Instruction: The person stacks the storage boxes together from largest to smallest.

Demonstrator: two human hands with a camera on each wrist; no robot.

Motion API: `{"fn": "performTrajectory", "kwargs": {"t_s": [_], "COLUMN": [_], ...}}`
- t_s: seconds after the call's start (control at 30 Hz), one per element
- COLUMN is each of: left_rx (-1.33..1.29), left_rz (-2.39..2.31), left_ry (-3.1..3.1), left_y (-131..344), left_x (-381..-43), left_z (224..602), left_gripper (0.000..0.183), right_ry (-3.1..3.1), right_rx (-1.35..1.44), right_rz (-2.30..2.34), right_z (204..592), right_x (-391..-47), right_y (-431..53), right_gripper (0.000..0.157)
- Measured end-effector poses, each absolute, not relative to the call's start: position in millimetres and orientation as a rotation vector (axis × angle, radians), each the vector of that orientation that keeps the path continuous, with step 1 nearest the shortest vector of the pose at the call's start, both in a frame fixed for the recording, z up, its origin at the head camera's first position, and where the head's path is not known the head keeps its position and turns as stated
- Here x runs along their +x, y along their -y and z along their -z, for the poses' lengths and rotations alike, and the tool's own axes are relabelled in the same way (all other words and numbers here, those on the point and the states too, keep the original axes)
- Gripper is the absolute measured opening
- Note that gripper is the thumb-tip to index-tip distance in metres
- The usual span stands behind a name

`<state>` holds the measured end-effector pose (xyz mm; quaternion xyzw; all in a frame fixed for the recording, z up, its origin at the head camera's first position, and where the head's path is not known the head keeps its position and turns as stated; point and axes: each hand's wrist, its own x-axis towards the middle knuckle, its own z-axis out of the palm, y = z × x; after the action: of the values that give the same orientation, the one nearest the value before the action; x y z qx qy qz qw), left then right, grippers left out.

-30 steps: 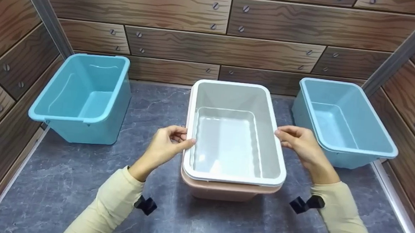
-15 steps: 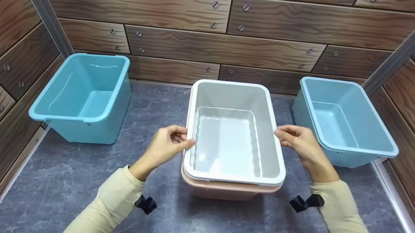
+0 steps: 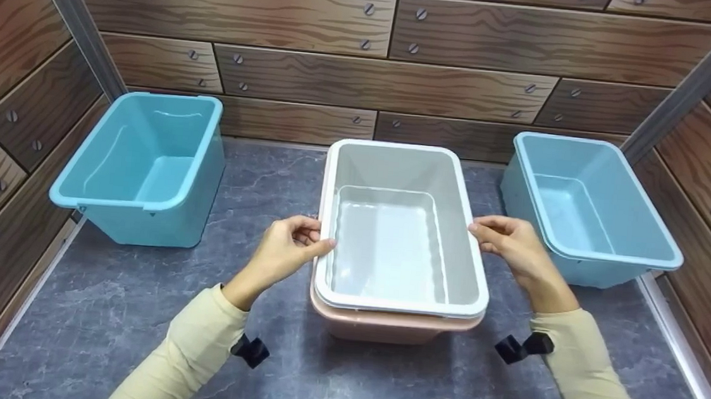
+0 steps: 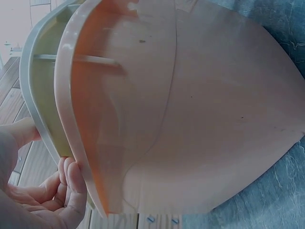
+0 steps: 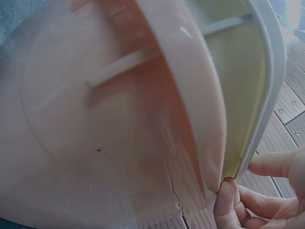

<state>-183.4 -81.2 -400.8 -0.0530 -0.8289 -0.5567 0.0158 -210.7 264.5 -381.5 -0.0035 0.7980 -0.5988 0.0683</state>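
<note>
A white-grey plastic bin [image 3: 390, 246] sits nested inside a pink bin [image 3: 383, 332], its rim standing a little above the pink one. My left hand [image 3: 278, 254] pinches the white bin's left rim, thumb on top and fingers curled beneath. On the opposite side my right hand [image 3: 516, 250] pinches the right rim. In the left wrist view the fingers [image 4: 71, 186] tuck between the white rim and the pink rim [image 4: 64, 95]. The right wrist view has the fingertips [image 5: 226, 195] under the white rim [image 5: 274, 71], touching the pink edge.
A turquoise bin [image 3: 185, 224] stands at the back left, and a light blue bin [image 3: 610, 267] at the back right. Wood-patterned walls [image 3: 306, 18] with metal corner posts enclose the dark marbled table [image 3: 97, 331].
Almost nothing moves. Both hands keep their grip on the white bin, whose far rim sits very slightly lower than before.
</note>
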Motion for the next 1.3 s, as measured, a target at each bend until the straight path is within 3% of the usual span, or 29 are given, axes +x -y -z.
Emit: {"fn": "performTrajectory", "kwargs": {"t_s": [0.27,0.6,1.3], "left_rx": [-0.159,-0.138,-0.144], "left_rz": [1.73,1.768,1.712], "left_ry": [2.589,2.585,2.567], "left_y": [81.1,80.8,79.4], "left_x": [-184.2,-186.0,-186.0], "left_z": [401.6,402.8,405.6], "left_gripper": [0.031,0.03,0.026], "right_ry": [-2.398,-2.424,-2.448], "right_rx": [-0.006,0.002,0.094], "right_rz": [1.807,1.775,1.8], "right_z": [382.6,384.0,384.9], "right_x": [-211.9,-213.3,-212.5], "right_y": [-264.5,-263.9,-259.1], "right_gripper": [0.034,0.043,0.039]}}
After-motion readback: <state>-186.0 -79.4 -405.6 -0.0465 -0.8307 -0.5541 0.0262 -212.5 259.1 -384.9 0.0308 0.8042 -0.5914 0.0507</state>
